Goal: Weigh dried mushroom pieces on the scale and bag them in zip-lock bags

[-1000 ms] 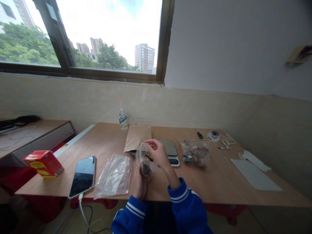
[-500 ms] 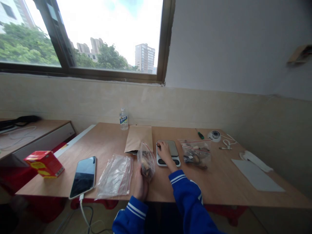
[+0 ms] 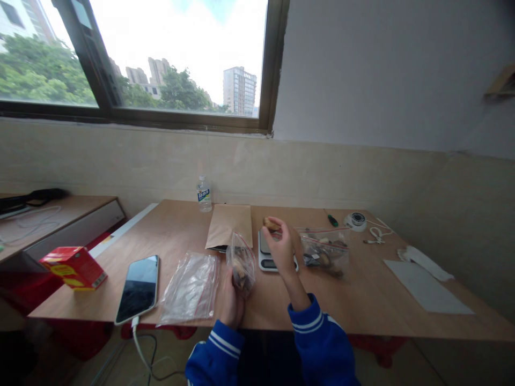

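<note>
My left hand point(image 3: 233, 305) is closed around a clear zip bag point(image 3: 242, 268) with brown dried pieces in it, held upright and gaping at the top. Between the thumb and fingers of my right hand point(image 3: 282, 251) is a brown piece point(image 3: 271, 224) that looks like a dried mushroom, raised above the white kitchen scale point(image 3: 267, 265). That hand hides much of the scale's plate. Right of the scale lies another zip bag point(image 3: 325, 252) filled with dark and brown dried pieces. Flat empty zip bags point(image 3: 191, 289) lie left of my left hand.
A brown paper envelope point(image 3: 230, 225) lies behind the held bag, near a water bottle point(image 3: 204, 195). Leftward are a phone point(image 3: 139, 289) on a cable and a red box point(image 3: 74, 268). At right are a screwdriver point(image 3: 332, 220), a white camera point(image 3: 356, 221) and a paper sheet point(image 3: 426, 287).
My right hand has lifted off the scale's plate and moved slightly right, with the brown piece now showing in its fingers. My left hand and its bag stay nearly where they were.
</note>
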